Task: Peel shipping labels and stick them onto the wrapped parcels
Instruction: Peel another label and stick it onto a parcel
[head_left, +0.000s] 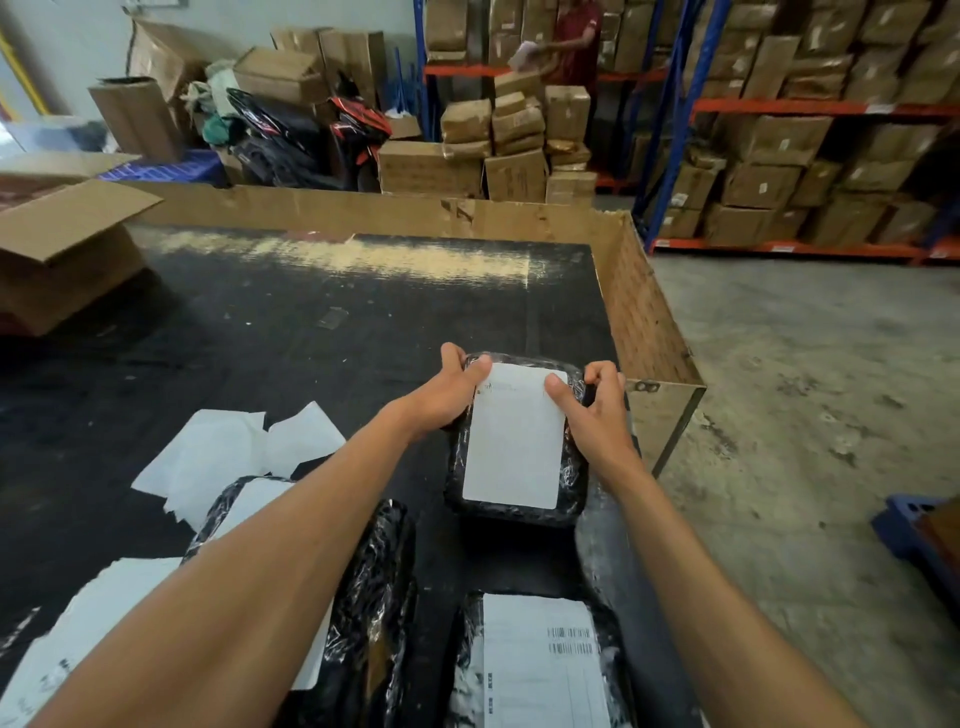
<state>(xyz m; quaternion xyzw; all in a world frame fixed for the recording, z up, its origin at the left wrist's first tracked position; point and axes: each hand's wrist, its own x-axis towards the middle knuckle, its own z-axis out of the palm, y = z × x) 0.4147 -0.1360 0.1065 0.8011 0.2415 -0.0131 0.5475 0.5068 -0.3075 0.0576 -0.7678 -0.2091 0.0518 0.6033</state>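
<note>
So a black wrapped parcel (514, 441) is seen lying flat on the dark tabletop (311, 322), a bit right of the frame's centre, with a white shipping label (514, 436) spread over its top face. The label looks blank from this side apart from faint print at its upper left corner.

The left hand (447, 395) is curled around the parcel's upper left corner, fingers wrapped over the far edge and the thumb pressed down on the label's top left corner. The right hand (597, 405) is likewise half closed at the upper right corner: thumb laid on the label's top right edge, fingers bent round the parcel's side. Neither hand is spread flat; both are cupped on the parcel with the label pinned under the thumbs.

Lower in the frame, another parcel (540, 665) with a printed, barcoded label is seen at bottom centre, and a further wrapped one (374, 597) is partly hidden behind the left forearm. Loose white backing sheets (223, 457) are scattered on the tabletop to the left. A cardboard wall (363, 208) is stood along the tabletop's far and right edges, and an open carton (62, 249) sits at the left. Shelving stacked with brown boxes (779, 156) fills the upper right, where another person (574, 47) is seen at the top.
</note>
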